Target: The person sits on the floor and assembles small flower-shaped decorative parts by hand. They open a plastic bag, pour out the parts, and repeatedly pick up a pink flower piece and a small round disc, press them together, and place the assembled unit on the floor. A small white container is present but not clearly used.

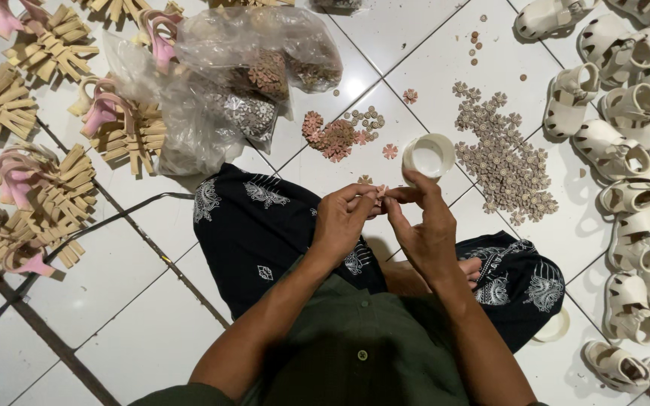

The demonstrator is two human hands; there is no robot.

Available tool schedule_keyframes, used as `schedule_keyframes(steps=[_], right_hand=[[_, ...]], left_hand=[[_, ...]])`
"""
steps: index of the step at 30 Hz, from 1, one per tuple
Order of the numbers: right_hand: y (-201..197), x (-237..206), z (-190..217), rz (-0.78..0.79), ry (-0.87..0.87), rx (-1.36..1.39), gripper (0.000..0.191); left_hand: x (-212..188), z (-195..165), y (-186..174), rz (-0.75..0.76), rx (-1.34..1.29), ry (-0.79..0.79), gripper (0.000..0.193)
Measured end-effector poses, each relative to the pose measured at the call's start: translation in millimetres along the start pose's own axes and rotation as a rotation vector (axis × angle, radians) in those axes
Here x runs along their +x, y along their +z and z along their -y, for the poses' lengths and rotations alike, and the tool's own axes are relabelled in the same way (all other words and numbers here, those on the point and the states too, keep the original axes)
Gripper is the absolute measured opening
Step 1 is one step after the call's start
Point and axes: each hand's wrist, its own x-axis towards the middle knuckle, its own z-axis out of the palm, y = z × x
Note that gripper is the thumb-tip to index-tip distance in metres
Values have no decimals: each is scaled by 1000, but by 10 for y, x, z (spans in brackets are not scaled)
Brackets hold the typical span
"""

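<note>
a person's left hand [342, 218] and right hand [423, 225] meet fingertip to fingertip, both pinched on one small pale pink flower-shaped trim piece [380, 192] held between them, just below the white plastic tape roll [428, 156] on the tiled floor.

Left hand [342, 218] and right hand [424, 229] pinching a small pink flower piece [380, 192], cream sandals [630, 158] at right, white tiled floor [137, 301]

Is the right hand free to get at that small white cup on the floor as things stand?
Probably yes: the white cup sits just beyond the right hand with nothing between, though both hands pinch a small flower piece.
</note>
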Motion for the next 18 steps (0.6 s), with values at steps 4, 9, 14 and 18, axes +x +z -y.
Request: schedule_keyframes(steps=[4, 9, 14, 18], right_hand=[[4, -25, -49, -59, -61, -97, 51], [-34, 4, -166, 27, 244, 325, 46], [-45, 8, -164, 41, 485, 563, 49], [-58, -16, -71, -17, 476, 609, 49]], left_hand=[[2, 55, -22, 35, -85, 1, 28], [-3, 57, -67, 116, -216, -48, 28], [-63, -23, -69, 147, -206, -96, 30], [-106, -93, -42, 181, -167, -48, 25]])
